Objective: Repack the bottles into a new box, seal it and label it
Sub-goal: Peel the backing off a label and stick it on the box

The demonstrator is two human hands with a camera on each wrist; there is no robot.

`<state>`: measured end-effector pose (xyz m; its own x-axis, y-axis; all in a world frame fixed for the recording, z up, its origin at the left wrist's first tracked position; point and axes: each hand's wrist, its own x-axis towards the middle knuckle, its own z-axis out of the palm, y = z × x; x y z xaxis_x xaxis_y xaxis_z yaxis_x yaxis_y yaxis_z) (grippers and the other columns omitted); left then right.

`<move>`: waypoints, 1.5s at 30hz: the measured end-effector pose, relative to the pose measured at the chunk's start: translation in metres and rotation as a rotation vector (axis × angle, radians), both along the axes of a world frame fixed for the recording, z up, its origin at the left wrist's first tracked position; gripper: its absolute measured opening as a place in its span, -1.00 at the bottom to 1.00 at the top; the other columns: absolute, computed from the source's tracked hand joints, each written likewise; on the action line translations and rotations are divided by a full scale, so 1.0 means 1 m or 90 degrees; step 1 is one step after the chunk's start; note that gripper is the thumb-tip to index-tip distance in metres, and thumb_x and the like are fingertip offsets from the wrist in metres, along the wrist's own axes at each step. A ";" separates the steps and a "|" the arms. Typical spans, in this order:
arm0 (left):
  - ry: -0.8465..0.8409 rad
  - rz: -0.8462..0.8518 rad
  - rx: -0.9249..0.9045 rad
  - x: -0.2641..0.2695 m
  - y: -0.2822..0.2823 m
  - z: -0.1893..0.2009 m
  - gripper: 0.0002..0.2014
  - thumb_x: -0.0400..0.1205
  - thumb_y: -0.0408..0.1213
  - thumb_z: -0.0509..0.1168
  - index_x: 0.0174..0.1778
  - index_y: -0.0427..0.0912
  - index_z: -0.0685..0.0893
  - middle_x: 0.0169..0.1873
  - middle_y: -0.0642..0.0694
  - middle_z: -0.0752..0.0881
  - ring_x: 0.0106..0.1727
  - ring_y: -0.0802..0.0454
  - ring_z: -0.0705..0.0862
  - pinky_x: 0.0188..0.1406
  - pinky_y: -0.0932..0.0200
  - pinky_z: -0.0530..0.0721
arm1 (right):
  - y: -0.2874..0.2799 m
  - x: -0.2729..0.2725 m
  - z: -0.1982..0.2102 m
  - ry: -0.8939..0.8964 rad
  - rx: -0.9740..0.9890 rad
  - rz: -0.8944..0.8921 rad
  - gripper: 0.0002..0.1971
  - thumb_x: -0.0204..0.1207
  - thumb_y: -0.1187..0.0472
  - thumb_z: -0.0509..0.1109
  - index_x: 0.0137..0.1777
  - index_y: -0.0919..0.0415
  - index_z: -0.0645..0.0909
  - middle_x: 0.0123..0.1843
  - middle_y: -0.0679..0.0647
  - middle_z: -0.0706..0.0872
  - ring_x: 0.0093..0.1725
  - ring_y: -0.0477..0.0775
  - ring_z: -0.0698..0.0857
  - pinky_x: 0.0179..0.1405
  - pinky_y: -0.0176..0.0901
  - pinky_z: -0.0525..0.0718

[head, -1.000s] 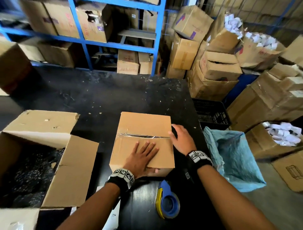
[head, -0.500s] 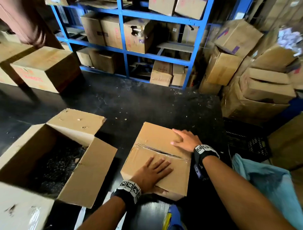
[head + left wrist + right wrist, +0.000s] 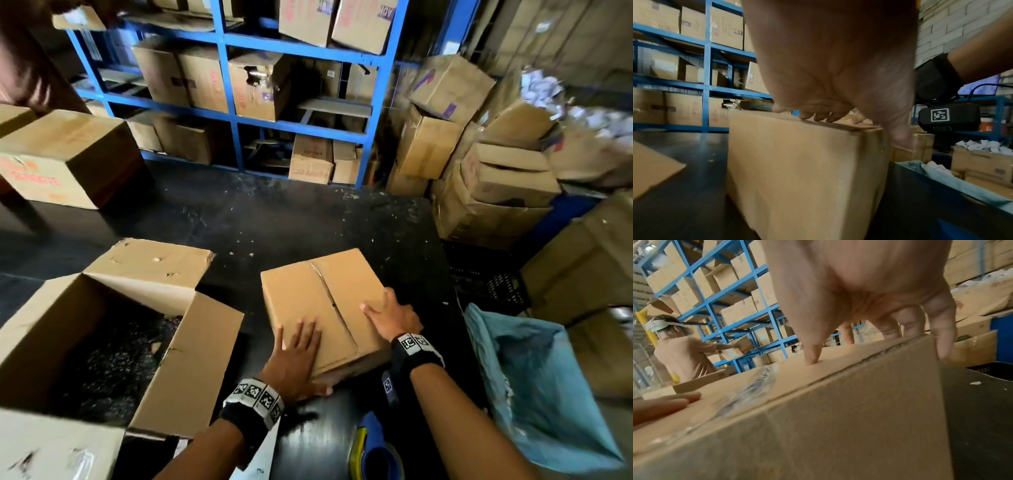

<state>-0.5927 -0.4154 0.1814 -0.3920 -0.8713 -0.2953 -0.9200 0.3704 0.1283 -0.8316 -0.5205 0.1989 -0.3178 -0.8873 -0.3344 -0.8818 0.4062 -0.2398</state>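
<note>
A small closed cardboard box (image 3: pixel 308 301) stands on the black table (image 3: pixel 274 219), turned at an angle, with a clear tape seam (image 3: pixel 329 298) across its top. My left hand (image 3: pixel 298 356) lies flat on the near corner of the top, thumb down the near side. In the left wrist view the fingers (image 3: pixel 818 116) rest on the top edge of the box (image 3: pixel 803 170). My right hand (image 3: pixel 390 318) grips the right corner. In the right wrist view its thumb (image 3: pixel 813 356) presses the top of the box (image 3: pixel 838 418) and its fingers bend over the edge. No bottles show.
A large open box (image 3: pixel 102 325) sits at the left. A blue-and-yellow tape dispenser (image 3: pixel 373 452) lies near me. A blue bag (image 3: pixel 534 383) and black crate (image 3: pixel 489 284) stand to the right. Another person (image 3: pixel 680 353) handles boxes by the blue shelves (image 3: pixel 233 120).
The small box has turned clockwise on the table under both hands, so its seam now runs away from me. My right hand has slid from the far corner to the right corner.
</note>
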 end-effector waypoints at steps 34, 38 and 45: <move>0.285 0.541 0.057 0.093 0.148 -0.077 -0.40 0.58 -0.14 0.48 0.51 -0.25 0.50 0.43 -0.27 0.58 0.41 -0.28 0.57 0.42 -0.12 0.52 | 0.130 0.082 -0.037 0.074 -0.151 0.429 0.04 0.50 -0.63 -0.03 0.82 -0.02 -0.16 0.85 0.02 -0.18 0.82 0.20 -0.13 0.64 0.64 -0.16; 0.278 0.643 0.094 0.100 0.163 -0.096 -0.24 0.44 0.07 0.58 0.46 -0.19 0.49 0.36 -0.21 0.59 0.33 -0.24 0.61 0.33 -0.08 0.59 | 0.130 0.083 -0.038 0.069 -0.149 0.429 0.04 0.49 -0.63 0.02 0.82 -0.04 -0.15 0.85 0.03 -0.14 0.82 0.20 -0.11 0.64 0.65 -0.13; 0.346 0.732 0.144 0.122 0.165 -0.110 -0.57 0.38 -0.18 0.67 0.05 -0.21 0.65 -0.19 -0.08 0.70 -0.12 -0.08 0.69 -0.14 0.13 0.60 | 0.127 0.084 -0.036 0.063 -0.122 0.414 0.09 0.41 -0.68 0.04 0.81 -0.09 -0.15 0.85 -0.02 -0.15 0.82 0.18 -0.13 0.64 0.66 -0.13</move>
